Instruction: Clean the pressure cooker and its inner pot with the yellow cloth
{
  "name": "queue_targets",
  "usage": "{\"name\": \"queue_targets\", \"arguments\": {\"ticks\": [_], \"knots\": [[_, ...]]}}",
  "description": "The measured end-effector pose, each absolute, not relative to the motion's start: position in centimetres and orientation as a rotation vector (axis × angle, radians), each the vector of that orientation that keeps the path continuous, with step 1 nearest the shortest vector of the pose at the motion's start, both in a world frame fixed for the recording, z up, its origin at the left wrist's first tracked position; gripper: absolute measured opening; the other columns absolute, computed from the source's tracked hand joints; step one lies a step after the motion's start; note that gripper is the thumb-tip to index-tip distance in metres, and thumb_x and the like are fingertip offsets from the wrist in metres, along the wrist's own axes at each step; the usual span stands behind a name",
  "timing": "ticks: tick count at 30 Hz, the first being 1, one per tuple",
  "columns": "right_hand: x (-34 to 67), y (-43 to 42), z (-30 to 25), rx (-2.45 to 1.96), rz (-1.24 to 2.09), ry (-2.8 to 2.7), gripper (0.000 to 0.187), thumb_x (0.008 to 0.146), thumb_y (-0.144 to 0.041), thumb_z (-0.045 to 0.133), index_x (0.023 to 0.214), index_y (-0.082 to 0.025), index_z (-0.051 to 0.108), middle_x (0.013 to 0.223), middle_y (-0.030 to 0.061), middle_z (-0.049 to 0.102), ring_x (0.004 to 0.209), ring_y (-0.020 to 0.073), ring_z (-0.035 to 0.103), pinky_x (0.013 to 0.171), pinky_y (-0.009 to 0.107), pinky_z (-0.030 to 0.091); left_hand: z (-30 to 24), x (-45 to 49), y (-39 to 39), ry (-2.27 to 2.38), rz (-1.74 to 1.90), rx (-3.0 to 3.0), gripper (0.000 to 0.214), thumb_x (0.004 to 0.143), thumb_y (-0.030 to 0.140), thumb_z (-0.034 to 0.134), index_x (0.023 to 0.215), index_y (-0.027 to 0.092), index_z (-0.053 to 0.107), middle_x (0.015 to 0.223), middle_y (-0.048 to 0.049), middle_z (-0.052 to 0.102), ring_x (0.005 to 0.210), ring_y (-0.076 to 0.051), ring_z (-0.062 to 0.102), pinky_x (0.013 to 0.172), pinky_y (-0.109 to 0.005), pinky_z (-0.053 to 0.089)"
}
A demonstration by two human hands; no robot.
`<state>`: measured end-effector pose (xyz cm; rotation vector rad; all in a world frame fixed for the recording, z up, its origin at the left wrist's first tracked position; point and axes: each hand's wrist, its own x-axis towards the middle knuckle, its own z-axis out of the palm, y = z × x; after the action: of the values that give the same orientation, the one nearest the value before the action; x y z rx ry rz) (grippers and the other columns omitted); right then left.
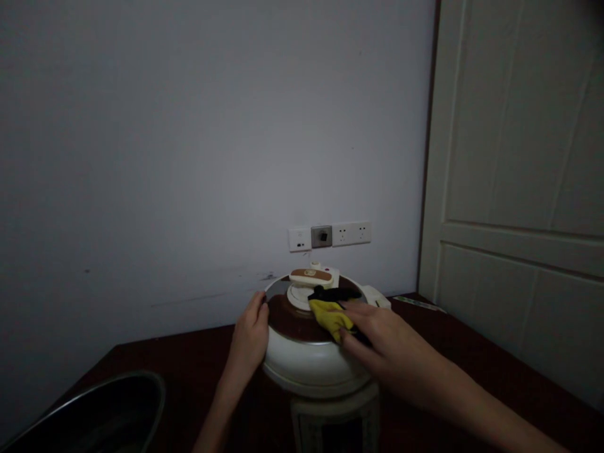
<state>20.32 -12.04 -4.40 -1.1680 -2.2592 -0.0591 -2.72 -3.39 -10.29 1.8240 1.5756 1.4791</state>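
Note:
An electric pressure cooker (pixel 309 368) with a white body stands on the dark table. Its brown and white lid (pixel 285 318) is on, topped by a handle (pixel 311 275) with a tan inlay. My left hand (pixel 250 333) holds the lid's left rim, its fingertips partly hidden at the edge. In my right hand (pixel 382 336) is a bunched yellow and black cloth (pixel 330 314), pressed onto the right part of the lid beside the handle base. The cooker's front panel (pixel 336 421) is dim below.
At the lower left is a dark basin-like container (pixel 160 390) with a pale rim. Wall sockets (pixel 352 233) and a grey outlet with a black plug (pixel 321 236) sit behind the cooker. A thin strip (pixel 419 304) lies on the table (pixel 207 343) near the white panelled door (pixel 519 302).

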Motion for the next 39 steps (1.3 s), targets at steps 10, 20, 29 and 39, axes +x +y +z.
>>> {"name": "queue_targets", "arguments": {"ticks": [10, 20, 29, 39], "knots": [[21.0, -14.9, -4.5, -0.742, -0.070, -2.128, 0.034, 0.087, -0.026, 0.049, 0.120, -0.023, 0.059, 0.106, 0.0081, 0.070, 0.095, 0.0202, 0.066, 0.079, 0.032, 0.055, -4.1, -0.6, -11.8, 1.056, 1.389, 2.419, 0.056, 0.080, 0.031, 0.056, 0.134, 0.021, 0.047, 0.148, -0.0070, 0.035, 0.136, -0.024, 0.031, 0.112, -0.041, 0.024], [22.3, -14.1, -4.2, -0.766, 0.067, -1.839, 0.043, 0.091, -0.034, 0.047, 0.131, -0.021, 0.050, 0.119, 0.0090, 0.064, 0.101, 0.0199, 0.065, 0.090, 0.036, 0.052, 3.3, 1.8, -13.3, 1.140, 1.021, 2.580, 0.027, 0.075, 0.016, 0.048, 0.089, 0.016, 0.071, 0.080, -0.0015, 0.070, 0.071, -0.015, 0.060, 0.066, -0.024, 0.046], [26.3, -7.7, -9.5, -1.161, 0.109, -1.703, 0.059, 0.090, -0.051, 0.039, 0.137, -0.015, 0.042, 0.136, 0.0160, 0.049, 0.125, 0.0275, 0.047, 0.105, 0.051, 0.036, 7.1, 0.1, 3.1, 1.678, 0.826, 2.468, 0.024, 0.066, 0.020, 0.056, 0.086, 0.010, 0.064, 0.085, -0.0106, 0.066, 0.081, -0.023, 0.057, 0.063, -0.028, 0.040], [24.5, -5.6, -13.6, -1.333, -0.122, -1.818, 0.069, 0.093, -0.051, 0.022, 0.138, -0.001, 0.039, 0.143, 0.0237, 0.036, 0.135, 0.0309, 0.030, 0.109, 0.051, 0.029, -0.8, 6.3, 11.6, 1.032, 0.351, 2.259, 0.029, 0.075, 0.028, 0.050, 0.092, 0.012, 0.067, 0.090, -0.0061, 0.068, 0.078, -0.016, 0.059, 0.069, -0.026, 0.046]]}}
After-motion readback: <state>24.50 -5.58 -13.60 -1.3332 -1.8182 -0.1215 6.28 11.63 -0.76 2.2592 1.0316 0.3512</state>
